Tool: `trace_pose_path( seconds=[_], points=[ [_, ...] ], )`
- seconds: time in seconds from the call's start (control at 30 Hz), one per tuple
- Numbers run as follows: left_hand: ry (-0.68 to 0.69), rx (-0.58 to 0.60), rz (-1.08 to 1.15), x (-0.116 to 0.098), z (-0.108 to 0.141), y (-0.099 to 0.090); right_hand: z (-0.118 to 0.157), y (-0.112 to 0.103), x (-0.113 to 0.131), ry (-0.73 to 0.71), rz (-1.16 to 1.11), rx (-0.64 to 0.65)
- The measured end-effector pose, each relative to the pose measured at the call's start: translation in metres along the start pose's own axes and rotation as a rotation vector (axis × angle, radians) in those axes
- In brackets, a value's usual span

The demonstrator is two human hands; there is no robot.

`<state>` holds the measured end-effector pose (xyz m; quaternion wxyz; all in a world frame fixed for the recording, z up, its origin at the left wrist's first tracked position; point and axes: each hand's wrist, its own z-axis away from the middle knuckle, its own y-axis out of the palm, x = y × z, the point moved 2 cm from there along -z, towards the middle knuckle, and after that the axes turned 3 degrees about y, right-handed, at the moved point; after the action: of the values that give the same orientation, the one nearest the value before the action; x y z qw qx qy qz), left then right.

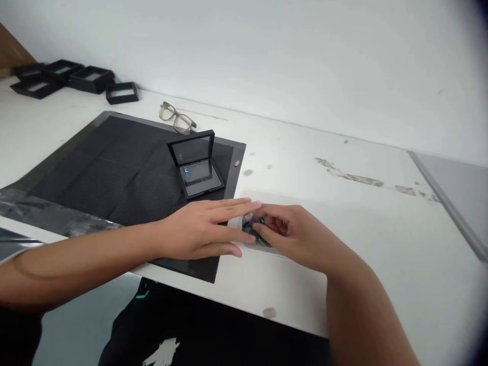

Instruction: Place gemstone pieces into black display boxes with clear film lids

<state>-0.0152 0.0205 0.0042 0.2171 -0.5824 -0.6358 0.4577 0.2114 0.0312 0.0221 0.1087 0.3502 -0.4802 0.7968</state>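
Note:
My left hand [206, 226] has its fingers stretched out, their tips over the left end of a low clear plastic container [274, 195]. Inside lie small shiny pieces [263, 241], green, dark and purplish, too small to name. My right hand [295, 234] dips into the container among them, thumb and fingers pinched together. Whatever sits between those fingertips is hidden. Beyond my left hand, an open hinged black case [204, 181] with glossy panels rests on a black mat [125, 157]. A small blue piece [186, 172] lies on its lower panel.
Eyeglasses [177, 118] stand at the mat's back edge. Several black frames [91, 80] are grouped at the far left by the wall. A small pink piece [237, 163] lies at the mat's right edge. A grey-edged panel [453, 203] is at the far right.

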Motion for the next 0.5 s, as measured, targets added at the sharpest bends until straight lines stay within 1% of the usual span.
trace_pose_path(
  seconds=[0.2,0.37,0.43,0.5],
  points=[
    [-0.014,-0.038,-0.016,-0.001,0.0,-0.003,0.007,-0.008,0.001,-0.079,-0.275,0.039],
    [0.012,-0.007,-0.043,-0.002,-0.002,-0.002,0.01,-0.012,0.001,-0.117,-0.386,0.062],
    [0.016,-0.002,-0.056,-0.002,-0.001,-0.002,0.01,-0.013,0.001,-0.127,-0.421,0.048],
    [0.018,-0.025,-0.062,-0.002,-0.001,-0.002,0.01,-0.013,0.0,-0.141,-0.452,0.017]
  ],
)
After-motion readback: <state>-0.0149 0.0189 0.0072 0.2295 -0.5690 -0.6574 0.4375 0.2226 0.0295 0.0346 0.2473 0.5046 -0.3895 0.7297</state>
